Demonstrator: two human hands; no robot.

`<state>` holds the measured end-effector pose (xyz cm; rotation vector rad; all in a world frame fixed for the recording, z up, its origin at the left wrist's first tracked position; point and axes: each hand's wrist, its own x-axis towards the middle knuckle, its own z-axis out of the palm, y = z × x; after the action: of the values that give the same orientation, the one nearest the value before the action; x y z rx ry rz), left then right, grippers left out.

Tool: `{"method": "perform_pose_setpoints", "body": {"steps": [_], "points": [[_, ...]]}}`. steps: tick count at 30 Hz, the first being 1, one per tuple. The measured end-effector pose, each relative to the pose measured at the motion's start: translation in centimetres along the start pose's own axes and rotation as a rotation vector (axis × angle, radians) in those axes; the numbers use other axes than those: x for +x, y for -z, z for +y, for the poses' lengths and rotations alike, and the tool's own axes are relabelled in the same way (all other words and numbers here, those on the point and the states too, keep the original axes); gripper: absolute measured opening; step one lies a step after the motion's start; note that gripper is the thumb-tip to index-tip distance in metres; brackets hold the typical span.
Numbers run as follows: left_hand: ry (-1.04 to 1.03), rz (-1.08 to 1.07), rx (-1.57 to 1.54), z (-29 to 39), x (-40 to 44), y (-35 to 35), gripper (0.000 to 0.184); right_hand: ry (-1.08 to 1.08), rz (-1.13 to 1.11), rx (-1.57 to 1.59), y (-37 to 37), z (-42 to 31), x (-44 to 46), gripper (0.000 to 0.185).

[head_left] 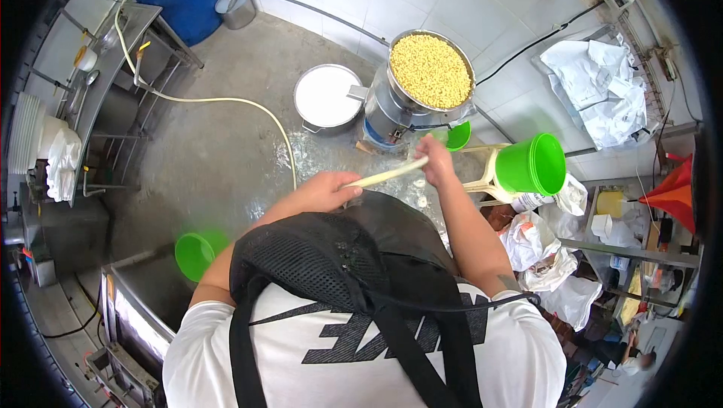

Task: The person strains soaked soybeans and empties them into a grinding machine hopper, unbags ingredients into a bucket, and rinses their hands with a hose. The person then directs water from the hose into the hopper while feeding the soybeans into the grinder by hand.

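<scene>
A pale, cream-coloured stick-like piece (388,173) is held across the front of my body, tilted up toward the right. My left hand (329,190) is closed around its left end. The fingers of my right hand (433,159) grip the other end. Whether it is stiff or soft I cannot tell. Just beyond my right hand stands a metal grinding machine (385,103), its round hopper filled with yellow soybean-like grains (430,71). Beside the machine on the floor is a metal pot (309,126) with white, foamy-looking contents.
A green bucket (531,165) lies tipped on a pale stool (482,178) at my right. Another green bucket (197,254) is by my left elbow. A cream hose (226,99) crosses the floor. A blue barrel (177,1) and a steel table (139,24) stand far left.
</scene>
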<state>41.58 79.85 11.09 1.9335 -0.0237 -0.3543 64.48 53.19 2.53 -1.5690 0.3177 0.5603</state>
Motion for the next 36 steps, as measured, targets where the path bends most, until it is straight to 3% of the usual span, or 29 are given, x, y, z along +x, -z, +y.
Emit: {"method": "perform_pose_setpoints", "body": {"steps": [2,4,6,8,12,14,15,17,18,20,24,26,29,32,36], "points": [[-0.107,-0.061,-0.034,0.5,-0.3,0.6,0.038,-0.056,-0.115,0.289,2.9,0.8,4.5,0.028],[-0.090,-0.094,-0.029,1.4,-0.8,1.1,0.038,-0.095,-0.059,0.288,3.4,0.8,5.1,0.025],[-0.082,-0.140,-0.019,0.9,-0.7,1.3,0.037,-0.116,-0.080,0.090,3.3,1.6,4.9,0.025],[-0.001,0.038,0.067,-1.0,-0.2,0.8,0.035,-0.077,-0.107,0.049,2.9,2.2,4.3,0.027],[0.145,0.122,0.222,-2.1,0.3,0.9,0.030,-0.033,-0.161,-0.086,2.1,1.8,4.1,0.043],[0.117,0.286,0.165,-2.4,-0.6,0.1,0.031,0.191,-0.123,-0.419,1.9,2.9,6.8,0.048],[0.125,0.242,0.135,-0.9,-1.2,0.3,0.030,0.192,-0.128,-0.415,1.9,2.6,7.1,0.048],[0.132,0.186,0.058,1.8,-1.8,1.1,0.030,0.653,0.361,-0.714,1.7,1.4,7.1,0.052],[0.136,0.129,-0.023,2.8,-2.0,1.3,0.030,0.653,0.358,-0.708,1.8,0.4,6.9,0.052],[0.111,0.159,-0.068,4.4,-2.0,1.6,0.031,1.052,0.511,-0.848,2.0,-2.8,5.8,0.059],[0.043,0.200,-0.095,6.1,-1.9,2.4,0.032,1.053,0.385,-0.935,1.3,-7.5,6.1,0.077],[0.058,0.210,-0.084,7.6,-2.3,2.3,0.031,0.930,0.525,-1.123,1.0,-7.4,7.1,0.093],[0.073,0.248,-0.090,9.8,-3.3,0.7,0.030,0.805,0.567,-1.060,2.7,-8.1,7.8,0.101],[0.074,0.319,-0.097,12.0,-4.7,-1.0,0.030,0.723,0.397,-1.094,5.4,-11.6,7.1,0.100],[0.117,0.480,-0.149,14.5,-3.2,-1.1,0.034,0.708,0.240,-1.290,2.3,-19.4,10.1,0.090]]}}
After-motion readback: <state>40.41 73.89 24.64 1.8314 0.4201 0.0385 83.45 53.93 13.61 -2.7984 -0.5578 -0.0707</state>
